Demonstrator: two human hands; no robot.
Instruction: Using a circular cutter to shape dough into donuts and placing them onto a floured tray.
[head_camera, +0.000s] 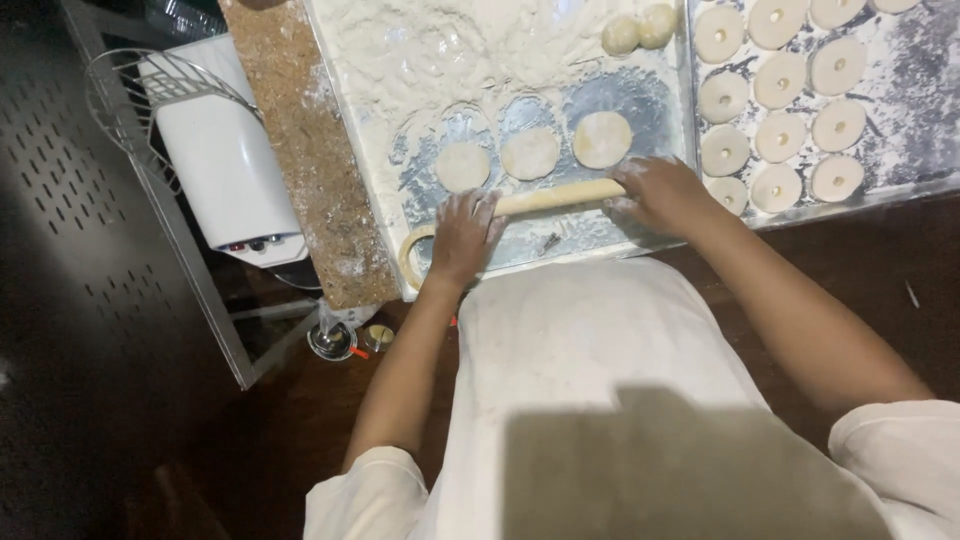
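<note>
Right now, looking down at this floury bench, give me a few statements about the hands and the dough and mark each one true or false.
1. Both hands rest on the rolling pin. True: the left hand and the right hand each press on it.
2. Three flat dough rounds lie in a row just beyond the pin. True.
3. The tray on the right holds square loaves. False: it holds round dough pieces with dimpled centres.
4. The work surface under the pin is clean of flour. False: it is dusted, with a flour heap farther back.
5. Two dough balls sit near the far right of the floured surface. True.
</note>
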